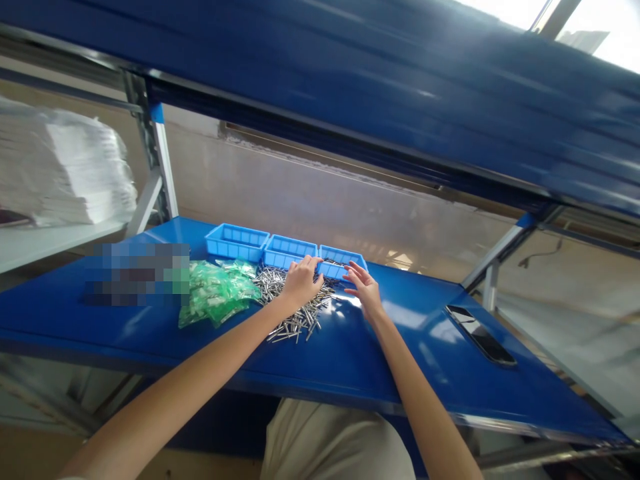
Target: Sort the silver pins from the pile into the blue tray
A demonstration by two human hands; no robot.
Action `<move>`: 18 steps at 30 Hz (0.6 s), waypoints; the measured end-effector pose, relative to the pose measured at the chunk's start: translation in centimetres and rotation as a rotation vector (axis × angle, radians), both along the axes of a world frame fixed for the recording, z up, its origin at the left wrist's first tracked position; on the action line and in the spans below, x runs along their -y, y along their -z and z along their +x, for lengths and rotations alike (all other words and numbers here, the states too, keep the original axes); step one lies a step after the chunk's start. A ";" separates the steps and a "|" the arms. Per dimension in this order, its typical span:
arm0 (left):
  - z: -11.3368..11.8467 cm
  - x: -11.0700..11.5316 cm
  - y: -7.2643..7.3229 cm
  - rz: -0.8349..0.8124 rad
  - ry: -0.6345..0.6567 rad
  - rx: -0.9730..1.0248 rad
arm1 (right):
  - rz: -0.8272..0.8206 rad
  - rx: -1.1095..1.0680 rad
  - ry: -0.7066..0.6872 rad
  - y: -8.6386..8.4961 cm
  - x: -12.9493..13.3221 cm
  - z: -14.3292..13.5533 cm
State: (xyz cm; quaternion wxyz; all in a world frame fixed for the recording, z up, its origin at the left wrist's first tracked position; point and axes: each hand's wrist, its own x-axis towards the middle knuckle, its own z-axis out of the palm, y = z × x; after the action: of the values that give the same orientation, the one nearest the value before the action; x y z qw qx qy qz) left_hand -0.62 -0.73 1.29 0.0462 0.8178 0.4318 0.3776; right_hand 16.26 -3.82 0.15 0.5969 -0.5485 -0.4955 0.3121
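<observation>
Bare forearms (pixel 210 365) are slanting across the blue tabletop (pixel 345 367), with a clothed leg (pixel 335 443) showing below its edge. At their far ends, the left hand (pixel 303 283) is hanging over the heap of metal rods (pixel 299 323), and the right hand (pixel 364 293) is standing apart from the heap, near the outer front corner of the rightmost blue bin (pixel 334 269). The heap is lying under the left hand and spilling toward the body, so the left is the nearer one; that bin is sitting just beyond, between the two sets of fingertips. No single long axis is ruling the heap: rods are pointing every way, those at its near fringe fanning outward. The right grip is looking released, fingers parted with nothing visible between them; whether the left grip is grasping a rod, I cannot tell. The rods are looking slim, straight and silvery, catching light along their sides. Green plastic bags (pixel 217 293) are bordering the heap's left side.
</observation>
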 end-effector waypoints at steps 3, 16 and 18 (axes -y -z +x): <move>-0.1 -0.1 0.0 -0.022 0.017 -0.023 | -0.036 0.239 0.033 0.3 0.3 0.0; -0.1 -0.2 0.4 -0.016 0.079 -0.162 | -0.169 0.924 0.153 0.5 1.3 0.1; -0.1 -0.2 0.3 -0.029 0.083 -0.149 | -0.157 0.920 0.142 0.6 1.3 0.1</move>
State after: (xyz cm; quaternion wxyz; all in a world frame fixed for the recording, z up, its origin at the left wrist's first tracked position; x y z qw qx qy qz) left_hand -0.76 -0.54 0.95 0.0413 0.8601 0.4052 0.3070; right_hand 16.40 -5.07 -0.43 0.2923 -0.7057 -0.6446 0.0315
